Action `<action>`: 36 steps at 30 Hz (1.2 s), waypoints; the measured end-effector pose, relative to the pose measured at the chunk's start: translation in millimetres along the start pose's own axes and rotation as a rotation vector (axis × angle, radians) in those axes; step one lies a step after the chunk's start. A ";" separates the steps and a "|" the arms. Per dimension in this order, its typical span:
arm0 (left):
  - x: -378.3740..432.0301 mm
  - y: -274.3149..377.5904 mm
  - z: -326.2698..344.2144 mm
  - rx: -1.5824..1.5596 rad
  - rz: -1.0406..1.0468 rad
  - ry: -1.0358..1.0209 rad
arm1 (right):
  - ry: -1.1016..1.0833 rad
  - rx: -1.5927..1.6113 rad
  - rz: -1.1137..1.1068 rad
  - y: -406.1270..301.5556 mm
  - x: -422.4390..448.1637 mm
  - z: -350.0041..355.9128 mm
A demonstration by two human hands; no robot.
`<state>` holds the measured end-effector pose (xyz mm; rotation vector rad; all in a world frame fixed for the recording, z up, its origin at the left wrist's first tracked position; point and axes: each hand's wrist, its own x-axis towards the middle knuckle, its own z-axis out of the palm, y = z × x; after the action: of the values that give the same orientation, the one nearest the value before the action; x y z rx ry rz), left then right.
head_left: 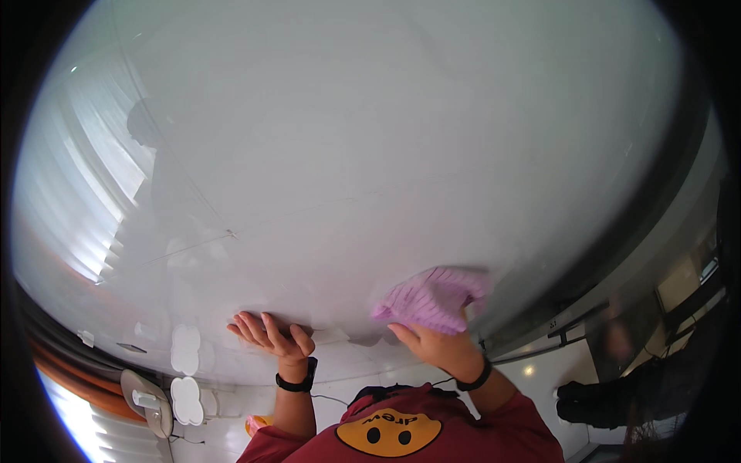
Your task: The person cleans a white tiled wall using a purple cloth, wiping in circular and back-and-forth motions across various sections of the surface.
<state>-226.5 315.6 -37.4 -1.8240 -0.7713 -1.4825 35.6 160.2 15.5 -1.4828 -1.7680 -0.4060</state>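
A large, glossy pale surface [347,144] fills most of the view and mirrors a window and a dark silhouette. My left hand [275,337] rests against its near part with the fingers spread and nothing held; a dark band with a watch-like face circles the wrist. To the right, a pink-purple cloth [437,298] with thin stripes lies against the same surface. My right hand [443,347] grips it from below, its fingers mostly hidden by the cloth. A black band is on that wrist.
At the lower left are a white cloud-shaped piece [188,400], a round-ended stand [147,402] and orange-and-dark curtains [87,382]. A dark frame edge curves along the right. Beyond it, a person in dark clothes [625,393] shows at the lower right.
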 end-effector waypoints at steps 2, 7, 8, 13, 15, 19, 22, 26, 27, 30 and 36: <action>-1.9 -0.1 -1.0 0.010 -0.001 -0.014 | 0.014 -0.005 -0.050 7.7 27.9 -25.2; -8.6 1.0 -4.5 0.024 -0.014 -0.043 | 0.092 0.034 -0.061 8.4 83.1 -67.3; -9.2 1.0 -5.0 0.023 -0.015 -0.046 | 0.105 0.045 -0.072 4.7 84.3 -68.7; -9.5 2.6 -5.7 0.017 -0.021 -0.040 | 0.166 0.135 0.069 -17.9 59.3 -55.1; -9.7 3.9 -5.7 0.033 -0.022 -0.037 | 0.251 0.086 0.058 -19.9 53.1 -53.9; -9.0 6.3 -6.5 0.016 -0.025 -0.038 | 0.104 0.004 0.145 -19.9 56.1 -65.7; -9.3 6.9 -6.9 0.014 -0.026 -0.036 | 0.085 0.165 0.190 -24.3 58.3 -72.8; -9.9 6.8 -8.0 0.017 -0.025 -0.046 | 0.137 0.097 0.175 -32.0 57.8 -67.7; -9.9 6.9 -7.8 0.020 -0.026 -0.045 | 0.174 0.080 0.117 -32.9 57.5 -66.1; -11.6 8.6 -8.3 0.014 -0.027 -0.044 | 0.185 0.044 0.112 -34.6 55.1 -67.4; -13.4 8.8 -7.1 -0.017 -0.020 -0.007 | 0.129 0.183 0.315 -38.8 51.3 -67.1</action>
<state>-226.4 304.0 -50.7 -1.8394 -0.7851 -1.5005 22.2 139.6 105.2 -1.5337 -1.4017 -0.1686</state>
